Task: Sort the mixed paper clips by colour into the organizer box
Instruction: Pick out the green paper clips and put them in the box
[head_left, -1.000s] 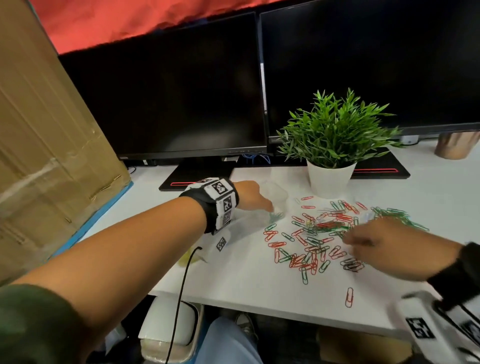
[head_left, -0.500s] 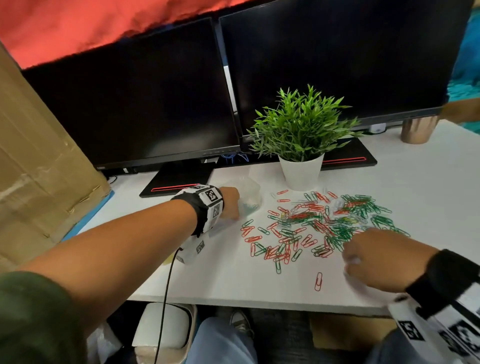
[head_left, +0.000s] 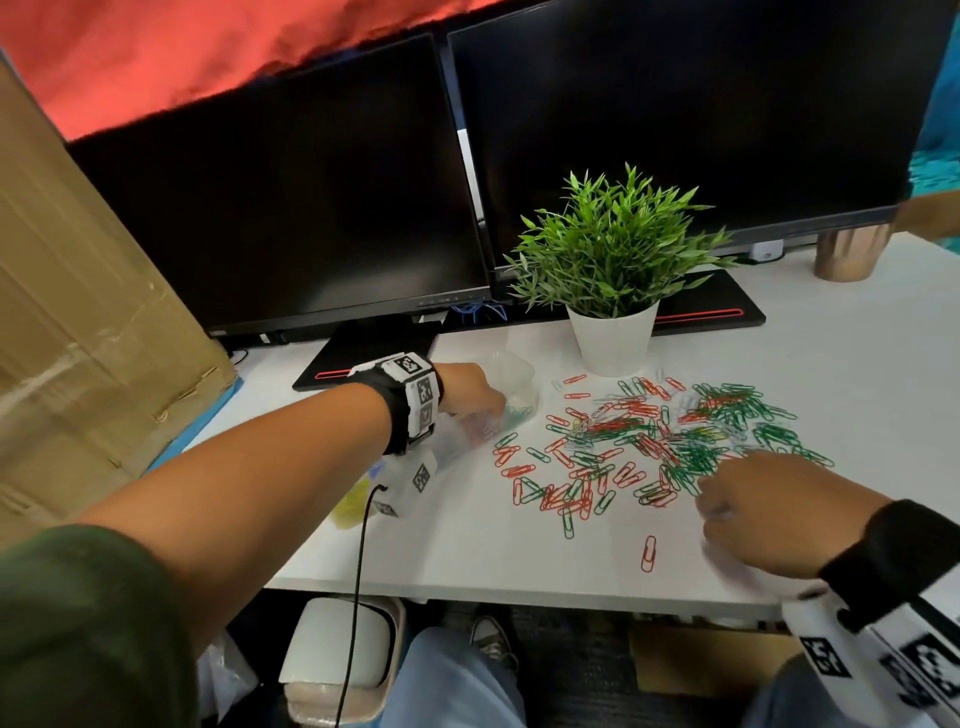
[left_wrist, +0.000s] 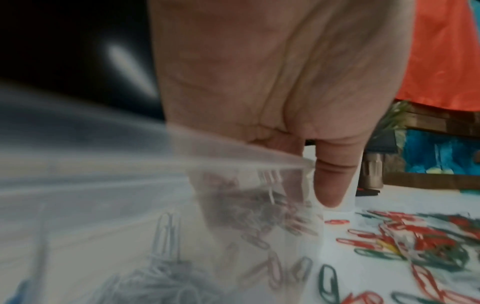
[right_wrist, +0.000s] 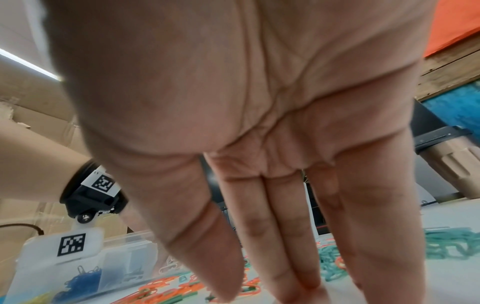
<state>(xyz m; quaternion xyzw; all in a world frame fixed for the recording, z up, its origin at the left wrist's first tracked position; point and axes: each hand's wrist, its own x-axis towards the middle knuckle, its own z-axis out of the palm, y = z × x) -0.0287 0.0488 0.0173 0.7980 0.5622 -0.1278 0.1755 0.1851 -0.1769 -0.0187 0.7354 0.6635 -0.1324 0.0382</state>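
White desk (head_left: 857, 364); coded tags (head_left: 406, 365), no legible writing.

The scattered red and green wire paper clips (head_left: 649, 447) lie on the white tabletop (head_left: 467, 545) between the left hand (head_left: 467, 392) and the right hand (head_left: 769, 512). The clear plastic organizer box (head_left: 511, 400) sits at the left hand, which grips its rim. Beyond the clips stands the leafy plant in a white pot (head_left: 610, 291), two dark monitors (head_left: 311, 208) behind it.

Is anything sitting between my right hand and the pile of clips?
Nothing visible. The right hand hovers open at the near right edge of the clips, fingers straight, with only bare desk beneath.
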